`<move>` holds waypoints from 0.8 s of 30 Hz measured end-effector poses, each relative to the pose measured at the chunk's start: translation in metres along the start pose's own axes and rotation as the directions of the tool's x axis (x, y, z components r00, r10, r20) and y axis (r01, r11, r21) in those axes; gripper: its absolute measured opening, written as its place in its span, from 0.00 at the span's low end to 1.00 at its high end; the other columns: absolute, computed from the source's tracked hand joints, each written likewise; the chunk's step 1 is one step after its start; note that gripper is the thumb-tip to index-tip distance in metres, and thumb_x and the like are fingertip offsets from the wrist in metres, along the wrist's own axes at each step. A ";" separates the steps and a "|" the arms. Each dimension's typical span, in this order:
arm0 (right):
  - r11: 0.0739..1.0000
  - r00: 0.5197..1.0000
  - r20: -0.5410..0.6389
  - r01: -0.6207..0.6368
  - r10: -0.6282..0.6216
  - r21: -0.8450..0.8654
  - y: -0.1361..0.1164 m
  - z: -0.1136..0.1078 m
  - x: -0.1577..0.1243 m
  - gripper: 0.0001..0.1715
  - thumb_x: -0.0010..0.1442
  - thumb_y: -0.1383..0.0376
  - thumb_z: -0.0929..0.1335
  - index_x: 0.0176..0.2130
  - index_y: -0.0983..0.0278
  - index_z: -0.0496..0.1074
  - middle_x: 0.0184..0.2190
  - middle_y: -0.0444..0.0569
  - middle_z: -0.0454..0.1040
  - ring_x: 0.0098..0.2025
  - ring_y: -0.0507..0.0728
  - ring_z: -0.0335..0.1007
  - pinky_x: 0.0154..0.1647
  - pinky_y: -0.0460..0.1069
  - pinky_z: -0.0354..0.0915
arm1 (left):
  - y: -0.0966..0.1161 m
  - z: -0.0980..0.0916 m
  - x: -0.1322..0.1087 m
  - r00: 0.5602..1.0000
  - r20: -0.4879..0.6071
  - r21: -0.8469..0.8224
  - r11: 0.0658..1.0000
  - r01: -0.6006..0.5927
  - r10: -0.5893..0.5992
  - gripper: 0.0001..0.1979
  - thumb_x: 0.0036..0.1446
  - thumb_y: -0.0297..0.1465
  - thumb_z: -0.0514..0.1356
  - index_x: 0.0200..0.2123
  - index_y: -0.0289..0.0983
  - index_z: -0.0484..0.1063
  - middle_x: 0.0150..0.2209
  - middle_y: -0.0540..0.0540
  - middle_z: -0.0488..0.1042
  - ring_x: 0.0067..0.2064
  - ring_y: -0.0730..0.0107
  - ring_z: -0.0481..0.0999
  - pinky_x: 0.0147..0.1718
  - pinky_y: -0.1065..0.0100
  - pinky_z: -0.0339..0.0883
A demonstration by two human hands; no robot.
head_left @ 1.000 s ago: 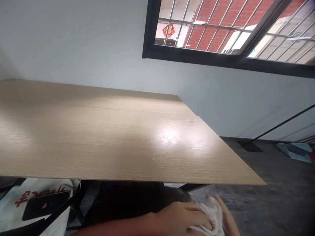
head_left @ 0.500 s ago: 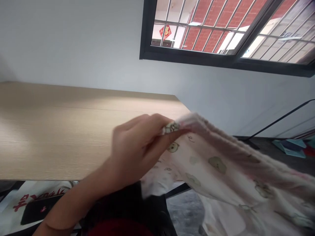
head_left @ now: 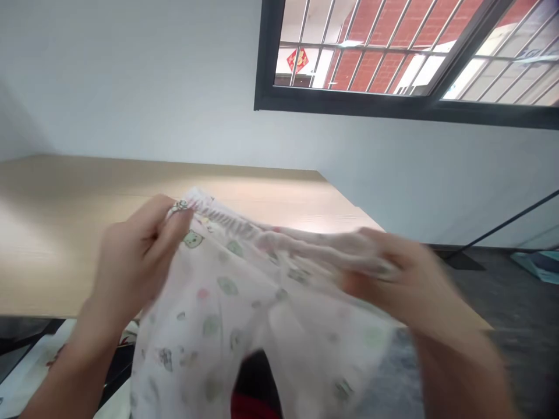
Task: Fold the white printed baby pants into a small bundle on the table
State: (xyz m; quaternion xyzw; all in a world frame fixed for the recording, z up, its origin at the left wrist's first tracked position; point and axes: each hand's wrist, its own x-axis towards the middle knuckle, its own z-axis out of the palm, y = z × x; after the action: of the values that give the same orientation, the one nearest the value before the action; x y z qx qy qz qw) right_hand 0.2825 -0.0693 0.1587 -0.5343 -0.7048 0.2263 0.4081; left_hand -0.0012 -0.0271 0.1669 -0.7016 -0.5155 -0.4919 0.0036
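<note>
A pair of white printed pants with green and pink cartoon figures hangs between my hands in front of me. Its elastic waistband is gathered and stretched across the view, and a gap shows between the two legs lower down. My left hand pinches one end of the waistband between thumb and fingers. At the other end, my right hand grips the bunched waistband, blurred by motion. The lower ends of the legs run out of the picture.
Behind the pants lies a light wooden table against a white wall. A dark-framed barred window is above. On the left below the table edge is a white printed bag. A thin black pole leans at the right.
My left hand has moved left with the pants. My right hand has come into view from the right, holding the waistband. The pants now hang facing me, spread between both hands.
</note>
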 end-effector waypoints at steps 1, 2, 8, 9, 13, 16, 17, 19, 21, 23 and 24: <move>1.000 0.999 0.035 0.021 -0.020 -0.002 0.003 0.012 0.020 0.15 0.49 0.54 0.66 0.21 0.61 0.63 0.18 0.43 0.61 0.20 0.50 0.56 0.16 0.45 0.52 | -0.010 0.010 0.006 1.000 0.009 0.022 1.000 0.002 -0.002 0.16 0.59 0.35 0.52 0.21 0.38 0.56 0.17 0.55 0.52 0.19 0.74 0.53 0.17 0.72 0.46; 0.999 0.998 0.053 0.037 -0.037 -0.006 0.010 0.025 0.039 0.15 0.50 0.56 0.64 0.20 0.62 0.60 0.18 0.42 0.59 0.21 0.49 0.54 0.18 0.44 0.52 | -0.022 0.023 0.012 1.000 0.025 0.033 0.999 0.009 -0.010 0.17 0.59 0.35 0.52 0.20 0.38 0.53 0.17 0.55 0.52 0.20 0.74 0.53 0.18 0.72 0.47; 0.992 0.992 -0.039 -0.120 0.121 0.039 0.097 0.086 0.137 0.13 0.52 0.60 0.60 0.21 0.64 0.54 0.18 0.39 0.52 0.21 0.46 0.49 0.22 0.43 0.48 | -0.104 0.118 0.050 0.974 0.197 0.063 0.993 0.100 -0.110 0.17 0.63 0.36 0.49 0.22 0.37 0.54 0.18 0.55 0.57 0.23 0.73 0.59 0.22 0.72 0.49; 0.989 0.988 -0.053 -0.147 0.148 0.016 0.110 0.091 0.149 0.14 0.51 0.60 0.60 0.21 0.64 0.53 0.18 0.39 0.52 0.21 0.46 0.49 0.22 0.43 0.47 | -0.114 0.132 0.055 0.967 0.222 0.085 0.991 0.106 -0.122 0.16 0.63 0.34 0.50 0.22 0.37 0.56 0.19 0.55 0.58 0.23 0.73 0.60 0.23 0.71 0.50; 0.974 0.975 -0.114 -0.204 0.193 -0.101 0.141 0.096 0.185 0.15 0.51 0.61 0.62 0.19 0.65 0.55 0.18 0.40 0.55 0.23 0.47 0.51 0.24 0.44 0.48 | -0.137 0.173 0.074 0.936 0.298 0.199 0.971 0.129 -0.186 0.13 0.62 0.33 0.52 0.26 0.35 0.64 0.23 0.52 0.63 0.26 0.70 0.64 0.28 0.68 0.58; 0.959 0.974 -0.069 -0.224 0.215 -0.174 0.151 0.092 0.190 0.12 0.50 0.58 0.65 0.30 0.66 0.66 0.27 0.46 0.67 0.29 0.51 0.61 0.28 0.45 0.55 | -0.136 0.183 0.078 0.916 0.346 0.253 0.960 0.117 -0.203 0.10 0.63 0.34 0.51 0.37 0.33 0.67 0.32 0.47 0.69 0.34 0.66 0.69 0.34 0.62 0.63; 0.956 0.976 -0.039 -0.218 0.215 -0.198 0.151 0.092 0.187 0.17 0.49 0.58 0.66 0.37 0.66 0.67 0.33 0.49 0.70 0.34 0.53 0.64 0.31 0.46 0.58 | -0.133 0.182 0.077 0.912 0.363 0.259 0.961 0.098 -0.191 0.10 0.62 0.34 0.52 0.42 0.33 0.66 0.37 0.44 0.69 0.38 0.63 0.70 0.37 0.60 0.63; 0.952 0.980 0.016 -0.188 0.198 -0.241 0.147 0.093 0.174 0.27 0.48 0.58 0.68 0.47 0.65 0.65 0.45 0.54 0.68 0.44 0.59 0.65 0.40 0.50 0.60 | -0.126 0.175 0.070 0.899 0.418 0.245 0.969 0.029 -0.132 0.16 0.61 0.33 0.53 0.50 0.34 0.62 0.49 0.40 0.66 0.48 0.59 0.66 0.44 0.59 0.61; 0.955 0.987 0.073 -0.120 0.145 -0.272 0.135 0.099 0.156 0.28 0.51 0.59 0.66 0.50 0.64 0.64 0.52 0.54 0.65 0.52 0.61 0.60 0.48 0.53 0.59 | -0.120 0.165 0.059 0.856 0.516 0.194 0.978 -0.073 -0.039 0.20 0.60 0.31 0.51 0.55 0.35 0.58 0.56 0.41 0.61 0.54 0.60 0.61 0.50 0.62 0.57; 0.964 0.983 0.181 0.015 0.034 -0.265 0.117 0.112 0.139 0.25 0.54 0.60 0.63 0.51 0.64 0.64 0.53 0.53 0.64 0.54 0.59 0.58 0.53 0.53 0.57 | -0.114 0.153 0.044 0.782 0.623 0.140 0.978 -0.157 0.036 0.21 0.60 0.29 0.48 0.57 0.36 0.56 0.59 0.45 0.57 0.58 0.65 0.56 0.54 0.66 0.52; 0.965 0.966 0.256 0.101 -0.037 -0.241 0.108 0.120 0.132 0.24 0.56 0.62 0.60 0.52 0.64 0.63 0.53 0.52 0.64 0.54 0.58 0.59 0.54 0.53 0.56 | -0.111 0.147 0.034 0.742 0.668 0.129 0.975 -0.180 0.049 0.21 0.61 0.28 0.45 0.58 0.36 0.55 0.60 0.45 0.55 0.59 0.67 0.54 0.55 0.68 0.50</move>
State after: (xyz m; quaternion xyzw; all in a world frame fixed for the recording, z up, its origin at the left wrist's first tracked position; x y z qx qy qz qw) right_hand 0.2334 0.1039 0.0536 -0.5241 -0.7918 0.1856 0.2528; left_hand 0.0183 0.1252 0.0590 -0.8569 -0.4825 -0.1608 -0.0836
